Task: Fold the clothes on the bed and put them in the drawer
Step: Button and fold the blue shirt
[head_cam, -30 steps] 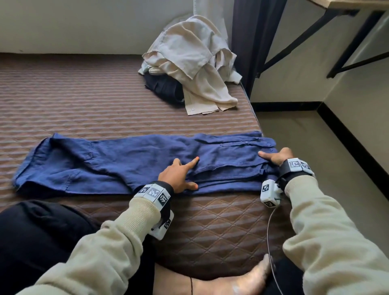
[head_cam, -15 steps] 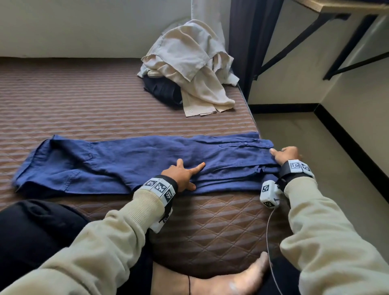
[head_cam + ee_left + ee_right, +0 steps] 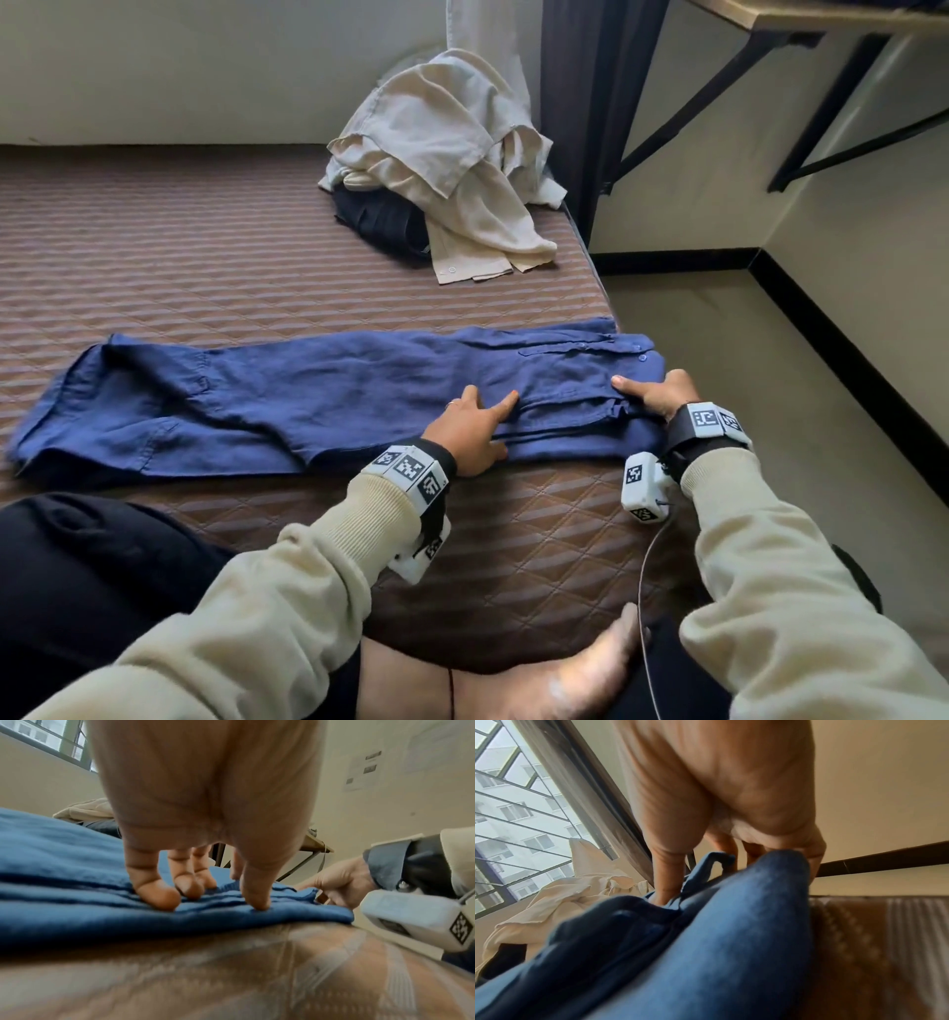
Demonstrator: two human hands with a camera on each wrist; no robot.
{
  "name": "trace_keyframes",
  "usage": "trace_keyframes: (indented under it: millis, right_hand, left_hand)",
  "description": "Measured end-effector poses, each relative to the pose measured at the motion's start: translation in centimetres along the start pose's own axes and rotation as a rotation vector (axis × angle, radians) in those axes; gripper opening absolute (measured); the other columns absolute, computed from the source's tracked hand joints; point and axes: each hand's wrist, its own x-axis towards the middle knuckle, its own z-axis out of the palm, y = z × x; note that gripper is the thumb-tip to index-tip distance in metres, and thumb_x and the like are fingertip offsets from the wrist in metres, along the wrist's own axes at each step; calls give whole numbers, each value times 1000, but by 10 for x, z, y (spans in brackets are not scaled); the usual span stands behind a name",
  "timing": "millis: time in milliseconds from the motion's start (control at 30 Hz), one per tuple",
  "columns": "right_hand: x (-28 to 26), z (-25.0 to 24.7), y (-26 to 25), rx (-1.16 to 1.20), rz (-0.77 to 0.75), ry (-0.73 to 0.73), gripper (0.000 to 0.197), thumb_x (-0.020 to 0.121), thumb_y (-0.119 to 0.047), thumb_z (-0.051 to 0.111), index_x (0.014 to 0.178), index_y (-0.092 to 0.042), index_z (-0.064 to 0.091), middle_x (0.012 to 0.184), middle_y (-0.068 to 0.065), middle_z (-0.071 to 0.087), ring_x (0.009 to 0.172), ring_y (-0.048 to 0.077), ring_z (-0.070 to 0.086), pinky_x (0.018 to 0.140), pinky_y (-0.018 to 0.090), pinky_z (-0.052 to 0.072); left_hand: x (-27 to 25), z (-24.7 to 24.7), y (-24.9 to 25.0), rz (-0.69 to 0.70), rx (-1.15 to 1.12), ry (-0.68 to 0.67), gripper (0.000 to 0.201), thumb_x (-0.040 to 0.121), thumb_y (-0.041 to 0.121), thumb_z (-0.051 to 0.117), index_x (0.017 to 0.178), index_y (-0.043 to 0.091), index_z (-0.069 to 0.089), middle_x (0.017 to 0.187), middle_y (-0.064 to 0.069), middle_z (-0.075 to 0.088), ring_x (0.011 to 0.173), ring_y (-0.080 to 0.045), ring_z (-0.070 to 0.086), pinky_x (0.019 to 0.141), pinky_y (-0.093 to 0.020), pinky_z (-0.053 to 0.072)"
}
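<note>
A blue shirt (image 3: 334, 390), folded into a long strip, lies across the brown quilted mattress (image 3: 205, 246). My left hand (image 3: 475, 426) presses on the strip's near edge, right of its middle, with spread fingers; the fingertips (image 3: 164, 898) dent the blue shirt (image 3: 64, 902). My right hand (image 3: 655, 393) holds the strip's right end at the bed's edge, thumb on top. In the right wrist view the right hand (image 3: 744, 841) has its fingers curled round the bunched blue shirt (image 3: 706, 953).
A heap of cream clothes (image 3: 447, 159) lies over a dark garment (image 3: 385, 221) at the bed's far right corner. The floor (image 3: 744, 411) drops off right of the mattress. A black-framed desk (image 3: 821, 31) stands beyond. My dark-trousered leg (image 3: 77, 565) and bare foot (image 3: 539, 683) lie close.
My left hand has slid a little to the right along the shirt. My right thumb has moved further onto the shirt's end. The shirt stays in place.
</note>
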Motion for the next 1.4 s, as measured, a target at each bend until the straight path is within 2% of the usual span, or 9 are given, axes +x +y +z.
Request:
trace_keyframes:
  millis: [67, 233, 300, 533, 833, 1033, 1100, 1267, 1400]
  right_hand:
    - [-7, 0, 1, -9, 9, -6, 77, 62, -47, 88, 112, 4, 59, 115, 17, 64, 106, 36, 63, 93, 48, 51]
    - [54, 10, 39, -1, -12, -34, 111, 15, -72, 84, 101, -5, 64, 103, 12, 70, 94, 32, 68, 84, 48, 57]
    - [73, 13, 48, 8, -27, -36, 108, 10, -72, 83, 92, -5, 67, 95, 11, 73, 90, 31, 70, 82, 48, 58]
    - [4, 5, -3, 28, -11, -36, 53, 56, -34, 92, 88, -4, 63, 98, 16, 71, 89, 32, 68, 85, 49, 56]
    - [-24, 1, -17, 372, -47, -111, 30, 80, -9, 75, 106, 4, 67, 103, 21, 70, 85, 30, 67, 90, 47, 54]
    - [-39, -2, -33, 433, -103, -97, 26, 82, 3, 65, 108, 3, 62, 110, 27, 66, 77, 28, 63, 86, 45, 54]
    - [-53, 2, -48, 399, -199, -43, 23, 81, 4, 65, 103, -3, 62, 110, 26, 66, 80, 28, 64, 81, 41, 55]
    - [-105, 23, -106, 89, -542, 69, 23, 72, -17, 66, 95, -17, 61, 98, 12, 70, 95, 31, 66, 86, 47, 53]
    - [-161, 91, -151, -220, -753, -26, 35, 80, -26, 67, 111, -15, 55, 108, 17, 68, 100, 37, 63, 82, 42, 51]
  left_hand:
    - [1, 9, 1, -17, 18, 25, 75, 95, 40, 54, 153, 39, 7, 124, -12, 31, 115, -33, 39, 99, -43, 43]
    - [2, 15, 1, -28, 63, 28, 71, 96, 42, 49, 152, 41, 5, 124, -10, 29, 116, -30, 36, 97, -43, 44]
    - [4, 15, 1, -23, 66, 19, 71, 96, 42, 48, 152, 40, 6, 125, -11, 29, 118, -31, 36, 99, -44, 43]
    - [5, 15, 0, -18, 76, 12, 70, 96, 43, 48, 153, 39, 6, 126, -11, 28, 121, -31, 35, 101, -47, 42]
    - [4, 19, -2, 23, 83, 50, 73, 96, 42, 47, 151, 44, -2, 121, -11, 29, 114, -30, 37, 96, -46, 45]
    - [9, 14, -5, 38, 44, 11, 68, 95, 42, 50, 152, 43, 12, 122, -12, 31, 116, -32, 38, 101, -44, 41]
    - [7, 3, -12, 86, -126, 15, 60, 95, 35, 57, 149, 36, 31, 110, -12, 40, 107, -31, 47, 97, -35, 42]
    - [-25, -29, -53, -53, -1104, 279, 22, 101, 16, 48, 114, 11, 65, 83, -5, 59, 51, -5, 54, 43, -15, 41]
    - [-50, -53, -110, -353, -1612, 446, 48, 100, 53, 30, 102, 17, 62, 90, -3, 67, 65, -13, 63, 58, -25, 48]
